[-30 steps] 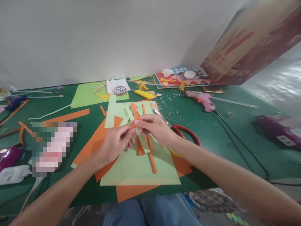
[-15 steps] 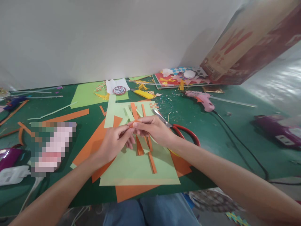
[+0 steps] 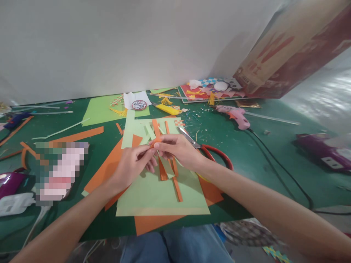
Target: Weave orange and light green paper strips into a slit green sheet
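Note:
My left hand (image 3: 136, 159) and my right hand (image 3: 177, 149) meet over the pale green paper (image 3: 161, 199). Both pinch a small piece of orange paper strip (image 3: 155, 141) between thumb and fingers; much of it is hidden by the fingertips. Below and behind the hands lie loose orange strips (image 3: 177, 190) and light green strips (image 3: 149, 130). Orange sheets (image 3: 109, 171) stick out from under the green paper. Just right of my right hand rest scissors with red handles (image 3: 219, 153), their blades slightly apart.
A yellow cutter (image 3: 167, 109) and a round patterned piece (image 3: 139, 105) lie farther back. On the right are a pink glue gun (image 3: 233, 116) with its cord and a purple device (image 3: 323, 151). A blurred-out phone-like object (image 3: 61, 173) and white plug (image 3: 16, 204) sit left.
Slightly more orange shows between my fingertips, and my fingers have shifted a little around the strip. The things on the table stay put.

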{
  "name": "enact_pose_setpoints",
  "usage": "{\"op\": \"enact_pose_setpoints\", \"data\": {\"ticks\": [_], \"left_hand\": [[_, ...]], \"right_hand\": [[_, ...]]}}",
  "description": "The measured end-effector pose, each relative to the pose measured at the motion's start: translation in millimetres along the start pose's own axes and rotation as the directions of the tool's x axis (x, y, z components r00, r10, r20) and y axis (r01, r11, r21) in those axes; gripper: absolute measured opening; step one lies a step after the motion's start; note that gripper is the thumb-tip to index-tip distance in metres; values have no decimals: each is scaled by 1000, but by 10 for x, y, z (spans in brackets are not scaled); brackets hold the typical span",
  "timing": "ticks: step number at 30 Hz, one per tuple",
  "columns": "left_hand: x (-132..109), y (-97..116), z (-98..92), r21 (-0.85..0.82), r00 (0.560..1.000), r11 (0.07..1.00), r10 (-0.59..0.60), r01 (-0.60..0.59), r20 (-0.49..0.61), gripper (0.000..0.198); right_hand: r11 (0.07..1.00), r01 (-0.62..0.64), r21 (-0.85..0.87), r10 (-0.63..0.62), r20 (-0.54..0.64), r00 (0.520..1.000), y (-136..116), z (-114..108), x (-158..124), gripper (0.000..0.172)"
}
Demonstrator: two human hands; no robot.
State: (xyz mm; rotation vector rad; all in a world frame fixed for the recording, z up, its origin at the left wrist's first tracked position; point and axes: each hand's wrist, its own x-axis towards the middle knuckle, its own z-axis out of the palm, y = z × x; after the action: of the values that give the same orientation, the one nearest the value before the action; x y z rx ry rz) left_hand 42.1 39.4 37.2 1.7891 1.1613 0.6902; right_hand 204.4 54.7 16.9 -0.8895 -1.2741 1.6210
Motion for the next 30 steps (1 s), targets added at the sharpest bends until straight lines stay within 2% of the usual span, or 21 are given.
{"op": "enact_pose_setpoints", "data": {"ticks": [7, 13, 22, 30], "left_hand": [[-11, -17, -7, 5, 1000, 1000, -15, 15, -2, 33], [-3, -10, -8, -1, 1000, 1000, -21, 22, 11, 33], [-9, 13, 6, -46, 998, 998, -39, 41, 53, 31], [-9, 18, 2, -92, 988, 989, -101, 112, 121, 27]], "right_hand": [[998, 53, -14, -54, -124, 991, -35, 10, -10, 26], [999, 22, -33, -25, -107, 994, -48, 19, -14, 17], [997, 63, -42, -67, -101, 993, -36, 22, -11, 22], [994, 65, -84, -80, -199, 977, -46, 19, -17, 24]]}}
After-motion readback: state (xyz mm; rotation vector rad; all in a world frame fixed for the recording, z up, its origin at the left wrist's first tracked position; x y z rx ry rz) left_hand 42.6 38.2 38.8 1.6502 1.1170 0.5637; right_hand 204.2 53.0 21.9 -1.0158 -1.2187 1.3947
